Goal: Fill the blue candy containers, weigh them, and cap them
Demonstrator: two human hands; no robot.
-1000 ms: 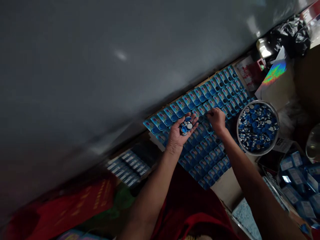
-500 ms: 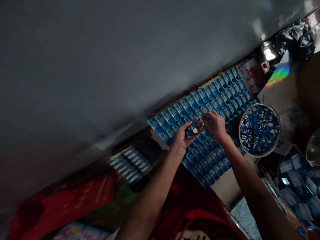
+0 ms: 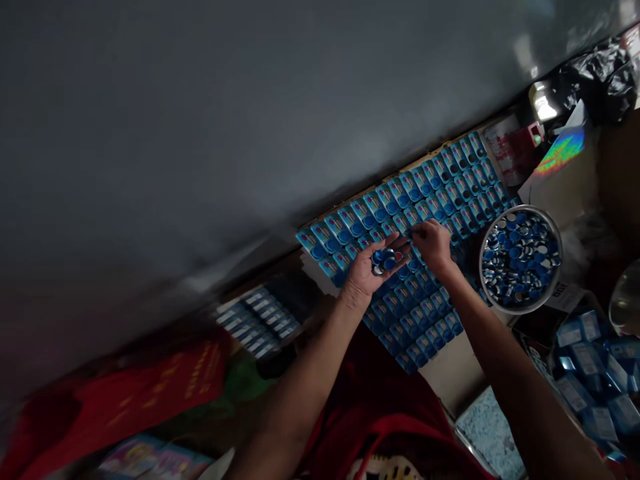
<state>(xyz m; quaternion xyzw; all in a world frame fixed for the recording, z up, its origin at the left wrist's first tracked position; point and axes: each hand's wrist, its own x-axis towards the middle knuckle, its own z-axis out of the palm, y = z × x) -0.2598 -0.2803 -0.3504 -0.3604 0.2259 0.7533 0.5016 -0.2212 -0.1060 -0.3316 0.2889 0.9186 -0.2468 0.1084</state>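
Palm up, my left hand (image 3: 365, 270) cradles a small pile of round blue-and-silver discs (image 3: 385, 260), its fingers stretched beneath them. Just to its right, my right hand (image 3: 433, 243) has thumb and fingertips pinched together, close to my left fingertips. Whatever sits in that pinch is too small and dark to make out. Both hands are over rows of blue cards (image 3: 377, 207), each with a rounded blue shape at its lower part. At the right end of the rows, some cards show a dark disc there. My hands hide the middle of the rows.
Right of the cards stands a round metal bowl (image 3: 560, 257) full of similar discs. Blue packets (image 3: 587, 360) lie in a container at the lower right. A grey wall (image 3: 225, 120) borders the far side. Pale-striped packs (image 3: 257, 320) and a red bag (image 3: 150, 393) lie left.
The discs in my left palm have shifted, with more blue faces showing. My right hand has moved slightly right and keeps its pinch. The view has tilted a little.
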